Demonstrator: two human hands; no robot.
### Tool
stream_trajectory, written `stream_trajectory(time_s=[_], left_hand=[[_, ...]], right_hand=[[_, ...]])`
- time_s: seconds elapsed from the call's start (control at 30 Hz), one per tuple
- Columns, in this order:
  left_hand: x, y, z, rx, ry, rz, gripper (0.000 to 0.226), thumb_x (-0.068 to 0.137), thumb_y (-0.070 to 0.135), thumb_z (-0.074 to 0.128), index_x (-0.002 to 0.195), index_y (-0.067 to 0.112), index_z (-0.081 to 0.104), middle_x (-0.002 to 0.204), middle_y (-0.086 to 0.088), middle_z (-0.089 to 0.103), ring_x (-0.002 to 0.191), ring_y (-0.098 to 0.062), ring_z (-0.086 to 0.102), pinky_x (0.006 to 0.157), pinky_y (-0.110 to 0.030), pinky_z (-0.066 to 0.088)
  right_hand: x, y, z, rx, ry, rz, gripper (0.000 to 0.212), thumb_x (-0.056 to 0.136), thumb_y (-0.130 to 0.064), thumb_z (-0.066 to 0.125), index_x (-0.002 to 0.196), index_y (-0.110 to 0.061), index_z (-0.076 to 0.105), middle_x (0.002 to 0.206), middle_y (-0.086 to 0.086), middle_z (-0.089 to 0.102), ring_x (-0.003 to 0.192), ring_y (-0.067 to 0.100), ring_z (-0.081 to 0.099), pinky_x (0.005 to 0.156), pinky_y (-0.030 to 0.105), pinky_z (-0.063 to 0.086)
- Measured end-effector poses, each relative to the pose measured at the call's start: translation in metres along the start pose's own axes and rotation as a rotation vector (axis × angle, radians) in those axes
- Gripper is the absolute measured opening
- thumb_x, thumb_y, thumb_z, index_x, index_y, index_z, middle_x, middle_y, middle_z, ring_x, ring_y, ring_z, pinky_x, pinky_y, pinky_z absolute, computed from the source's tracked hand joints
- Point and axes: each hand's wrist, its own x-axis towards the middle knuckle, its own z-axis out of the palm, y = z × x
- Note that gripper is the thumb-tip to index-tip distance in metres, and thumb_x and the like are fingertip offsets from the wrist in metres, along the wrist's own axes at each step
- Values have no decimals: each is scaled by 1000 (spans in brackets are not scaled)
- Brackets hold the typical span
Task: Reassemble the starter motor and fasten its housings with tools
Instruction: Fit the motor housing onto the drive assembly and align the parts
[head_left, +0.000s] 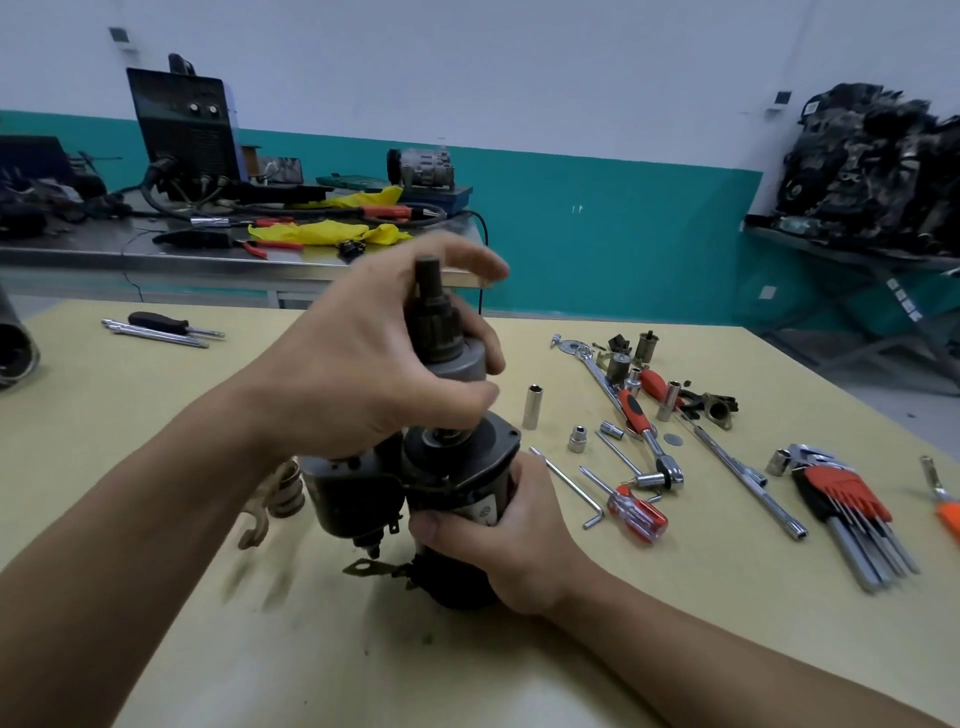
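Two hands busy: left hand (363, 364) gripped the pinion (441, 322), likely seating it. Below, right hand (498, 540) clasped the motor (452, 462), steadying.

Your starter motor (452, 483) is black and dark grey. Its drive pinion (457, 358) is plain grey below and dark brown above. Your tabletop (156, 395) is pale yellow-tan. The hex key set (841, 493) has an orange-red holder and silver keys. The ratchet (636, 410) handle is red and black. The screwdriver (639, 512) handle is clear red. The wall (623, 228) is white over a teal band.
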Motion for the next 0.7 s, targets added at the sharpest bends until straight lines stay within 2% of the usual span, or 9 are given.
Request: stream_trajectory(time_s=[0.07,0.2,0.27,0.37,0.4,0.47,0.53,0.6,0.7], left_hand=[[3,1,-5,-47,-27,40,76,68,2,83,134,21,50,90,-4,77,81,-24,74,71,-26,60],[12,-1,-7,-165,-144,118,77,69,-12,75,136,15,49,89,-9,76,79,-29,71,77,-36,61],[15,-3,-4,-260,-170,139,68,69,-14,73,128,13,55,86,-7,75,75,-25,67,75,-40,58],[20,-6,1,-351,-160,167,34,72,-3,74,101,11,62,84,-6,73,71,-36,62,71,-66,51],[22,-7,2,-383,-149,158,23,74,2,73,92,12,61,84,-6,73,69,-37,62,68,-69,49],[26,-5,4,-404,-144,132,18,76,11,77,80,13,60,86,-10,74,70,-26,67,68,-54,56],[27,-6,4,-412,-231,108,30,73,28,86,81,12,61,90,-19,74,78,-20,72,71,-34,58],[26,-9,2,-421,-363,45,46,69,43,87,93,9,65,98,-23,74,87,-26,73,79,-33,57],[24,-16,-1,-390,-471,-21,65,66,45,89,109,4,63,106,-20,73,101,-36,70,87,-37,54]], right_hand=[[1,0,-1,0,-18,-6,31,79,-2,73,102,-22,68,92,-14,71,85,5,67,78,20,52],[2,0,-1,10,-33,-9,26,78,-2,73,100,-16,66,90,-13,70,84,7,66,79,22,51],[2,-1,-1,1,-31,-17,27,78,-1,73,101,-13,66,91,-12,70,85,8,66,80,23,51],[1,-2,-1,-5,-14,-22,27,78,-5,73,103,-15,67,93,-12,71,88,9,66,81,23,52],[1,-2,-1,-5,-4,-22,28,77,-6,73,103,-17,67,95,-12,71,89,8,67,82,23,52],[0,-3,0,-5,7,-14,29,77,-9,73,103,-20,68,95,-12,72,89,8,67,81,23,52],[0,-3,0,13,-6,1,23,77,-10,74,98,-16,68,87,-8,71,80,12,67,76,28,53],[0,-2,0,22,-12,17,20,77,-8,74,95,-6,67,81,-3,69,75,15,66,73,31,52],[-1,-2,-1,16,-5,32,17,76,-11,75,87,-2,65,77,2,68,71,16,64,70,31,51]])
